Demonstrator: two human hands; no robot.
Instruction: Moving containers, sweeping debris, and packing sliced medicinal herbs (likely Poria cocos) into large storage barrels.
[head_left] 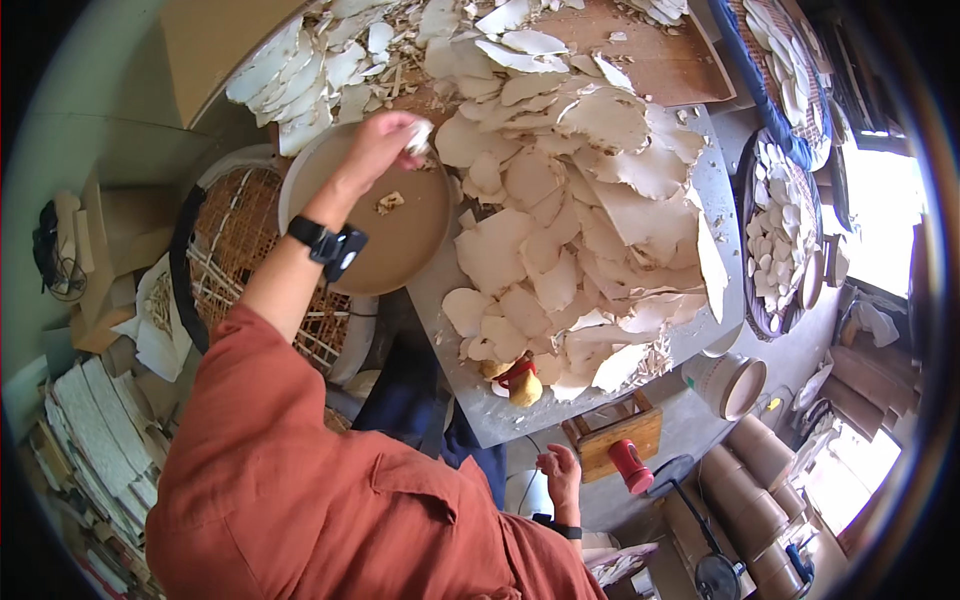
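My left hand (380,155) is closed on a small whitish piece (419,137) over the far rim of a wide round tan tub (415,235). Inside the tub lies one small pale brown-edged fragment (389,203). Beside it a large heap of thin, cream-coloured irregular slices (560,230) covers most of a grey metal table (455,355). My right hand (561,476) hangs low near the table's front edge, fingers loosely bent and apart, with nothing visible in it.
More slices and chips (350,65) lie on a brown board (660,50) at the back. A yellow object with a red band (522,384) sits at the near table corner. Around stand a wooden stool (620,445), a white bucket (725,385), a woven round tray (235,225) and slice-filled trays (780,230).
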